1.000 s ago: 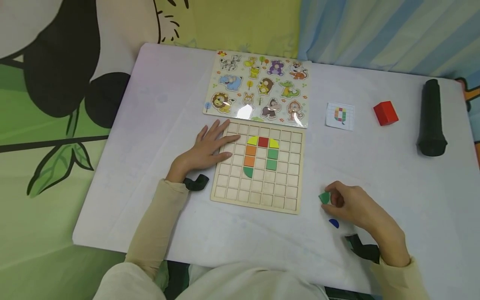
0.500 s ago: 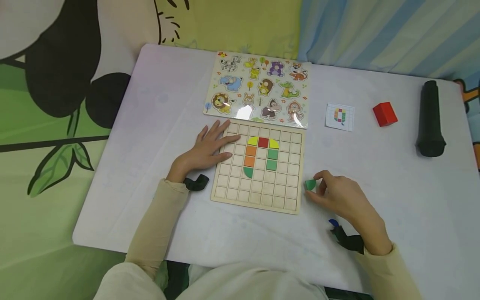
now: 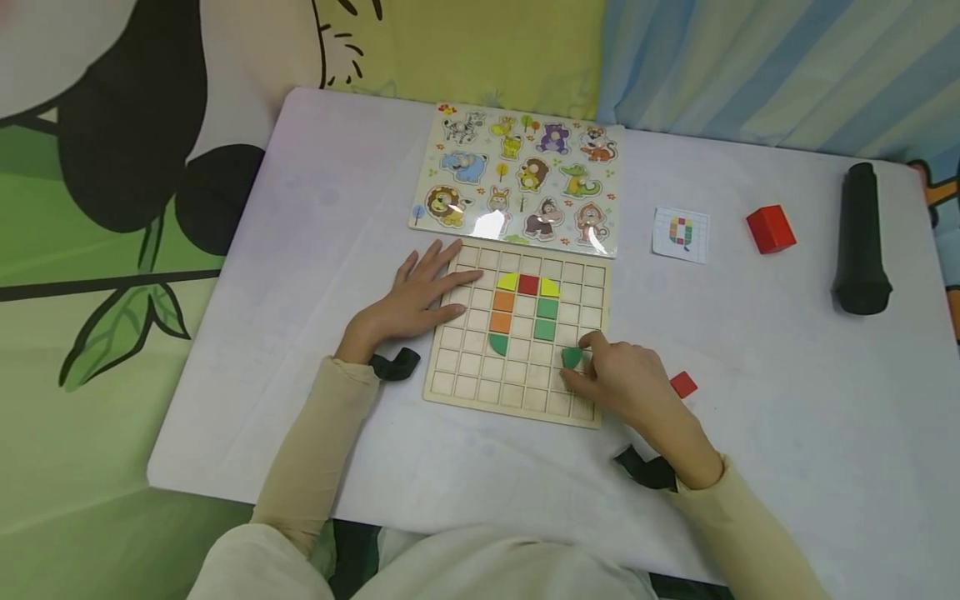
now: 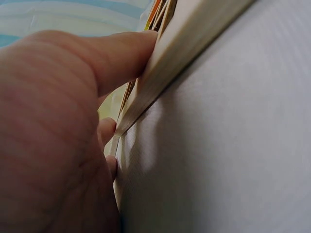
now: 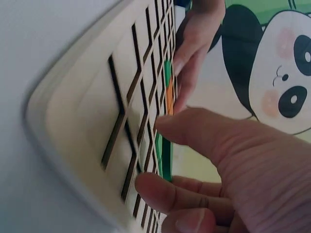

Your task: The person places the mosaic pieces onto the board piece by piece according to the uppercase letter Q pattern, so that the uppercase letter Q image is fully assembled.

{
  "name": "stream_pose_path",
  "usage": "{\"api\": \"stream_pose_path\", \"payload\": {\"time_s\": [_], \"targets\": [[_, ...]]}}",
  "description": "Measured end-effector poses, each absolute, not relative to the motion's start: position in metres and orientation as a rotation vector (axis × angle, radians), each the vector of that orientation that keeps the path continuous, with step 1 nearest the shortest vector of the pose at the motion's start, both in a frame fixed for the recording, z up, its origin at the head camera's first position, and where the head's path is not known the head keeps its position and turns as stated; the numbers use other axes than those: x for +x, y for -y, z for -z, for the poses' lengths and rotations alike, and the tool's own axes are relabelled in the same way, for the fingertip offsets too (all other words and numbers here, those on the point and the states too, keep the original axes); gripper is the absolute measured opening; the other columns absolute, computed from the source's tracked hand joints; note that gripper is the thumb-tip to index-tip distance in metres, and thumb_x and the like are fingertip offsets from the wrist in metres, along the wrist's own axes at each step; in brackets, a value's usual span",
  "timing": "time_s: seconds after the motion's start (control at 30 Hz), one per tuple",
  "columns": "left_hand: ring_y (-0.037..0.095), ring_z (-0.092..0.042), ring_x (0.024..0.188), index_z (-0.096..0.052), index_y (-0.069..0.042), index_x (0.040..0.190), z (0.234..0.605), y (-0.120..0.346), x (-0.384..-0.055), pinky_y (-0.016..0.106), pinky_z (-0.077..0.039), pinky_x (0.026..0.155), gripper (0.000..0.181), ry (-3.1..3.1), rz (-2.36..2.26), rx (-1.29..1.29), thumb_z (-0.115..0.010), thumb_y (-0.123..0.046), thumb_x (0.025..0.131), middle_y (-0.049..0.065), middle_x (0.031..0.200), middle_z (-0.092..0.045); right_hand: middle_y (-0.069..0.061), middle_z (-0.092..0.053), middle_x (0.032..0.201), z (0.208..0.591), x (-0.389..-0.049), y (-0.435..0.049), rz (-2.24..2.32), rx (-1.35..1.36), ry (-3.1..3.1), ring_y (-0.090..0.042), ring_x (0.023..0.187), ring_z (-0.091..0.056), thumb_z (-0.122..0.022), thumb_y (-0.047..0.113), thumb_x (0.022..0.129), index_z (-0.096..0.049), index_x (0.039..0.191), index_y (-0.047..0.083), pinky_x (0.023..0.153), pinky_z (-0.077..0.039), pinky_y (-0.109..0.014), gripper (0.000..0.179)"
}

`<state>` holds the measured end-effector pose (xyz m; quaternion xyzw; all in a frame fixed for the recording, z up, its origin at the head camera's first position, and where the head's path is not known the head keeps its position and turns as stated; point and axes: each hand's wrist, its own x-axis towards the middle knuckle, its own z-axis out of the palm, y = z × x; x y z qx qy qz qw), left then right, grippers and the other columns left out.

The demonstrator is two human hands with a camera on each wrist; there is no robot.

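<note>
A wooden grid board (image 3: 513, 395) lies at the middle of the table. In it sit two yellow quarter-round tiles, a red square tile (image 3: 528, 285), orange squares (image 3: 501, 322), green squares (image 3: 545, 331) and a green quarter-round (image 3: 498, 343). Over the board's lower right cells, my right hand (image 3: 633, 379) pinches a green quarter-round tile (image 3: 572, 357) between thumb and finger. My left hand (image 3: 408, 307) rests with spread fingers on the board's left edge; the left wrist view shows its thumb (image 4: 129, 56) against the wooden rim. A loose red square tile (image 3: 683, 384) lies beside my right wrist.
An animal picture puzzle (image 3: 517, 179) adjoins the board's far side. To the right lie a small pattern card (image 3: 680, 234), a red block (image 3: 770, 229) and a black microphone-shaped object (image 3: 861, 242). Curtains and cushion-like fabric (image 3: 465, 50) border the table's far edge.
My right hand has carried the green quarter-round tile leftward from the table to over the board. The red square has come into view; the blue piece is now hidden. My left hand stays put.
</note>
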<state>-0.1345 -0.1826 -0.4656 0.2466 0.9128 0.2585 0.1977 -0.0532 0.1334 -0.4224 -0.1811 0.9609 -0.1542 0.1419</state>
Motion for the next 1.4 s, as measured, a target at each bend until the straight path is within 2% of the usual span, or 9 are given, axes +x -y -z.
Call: {"api": "stream_pose_path", "payload": {"time_s": [0.23, 0.57, 0.87, 0.97, 1.1, 1.4], "targets": [[0.025, 0.016, 0.151, -0.035, -0.027, 0.152, 0.467, 0.184, -0.134, 0.049, 0.012, 0.118, 0.056, -2.565, -0.719, 0.689, -0.050, -0.041, 0.100, 0.003, 0.166, 0.004, 0.001, -0.045, 0.049, 0.424, -0.054, -0.105, 0.430, -0.472, -2.783, -0.015, 0.044, -0.042, -0.072, 0.034, 0.087, -0.062, 0.109, -0.003, 0.042, -0.029, -0.026, 0.044], [0.025, 0.016, 0.151, -0.035, -0.028, 0.152, 0.469, 0.185, -0.135, 0.050, 0.012, 0.118, 0.056, -2.575, -0.706, 0.695, -0.050, -0.042, 0.100, 0.003, 0.166, 0.004, -0.002, -0.054, 0.053, 0.430, -0.048, -0.087, 0.512, -0.277, -2.814, -0.016, 0.046, -0.049, -0.074, 0.032, 0.086, -0.066, 0.104, -0.003, 0.041, -0.034, -0.027, 0.041], [0.026, 0.016, 0.151, -0.036, -0.027, 0.152, 0.468, 0.185, -0.135, 0.050, 0.011, 0.118, 0.056, -2.565, -0.730, 0.714, -0.050, -0.041, 0.100, 0.004, 0.166, 0.003, -0.005, -0.061, 0.055, 0.433, -0.045, -0.085, 0.584, -0.309, -2.888, -0.013, 0.045, -0.047, -0.079, 0.031, 0.082, -0.071, 0.104, 0.000, 0.041, -0.033, -0.026, 0.039], [0.026, 0.016, 0.151, -0.035, -0.026, 0.152, 0.469, 0.185, -0.135, 0.050, 0.012, 0.118, 0.056, -2.565, -0.727, 0.721, -0.050, -0.041, 0.100, 0.004, 0.166, 0.004, -0.006, -0.063, 0.058, 0.434, -0.045, -0.087, 0.611, -0.351, -2.894, -0.014, 0.045, -0.048, -0.077, 0.026, 0.084, -0.071, 0.105, 0.000, 0.041, -0.035, -0.027, 0.034], [0.026, 0.016, 0.151, -0.035, -0.026, 0.152, 0.470, 0.185, -0.136, 0.050, 0.012, 0.118, 0.056, -2.566, -0.718, 0.721, -0.049, -0.041, 0.100, 0.004, 0.166, 0.004, -0.008, -0.069, 0.065, 0.436, -0.045, -0.091, 0.638, -0.440, -2.914, -0.018, 0.047, -0.056, -0.074, 0.021, 0.088, -0.072, 0.104, 0.003, 0.042, -0.041, -0.031, 0.024], [0.026, 0.015, 0.151, -0.037, -0.027, 0.152, 0.467, 0.184, -0.136, 0.050, 0.012, 0.118, 0.055, -2.564, -0.720, 0.705, -0.050, -0.042, 0.100, 0.004, 0.166, 0.003, -0.008, -0.076, 0.084, 0.437, -0.047, -0.093, 0.687, -0.511, -2.926, -0.023, 0.057, -0.066, -0.074, 0.017, 0.087, -0.075, 0.098, 0.008, 0.044, -0.046, -0.035, 0.014]]}}
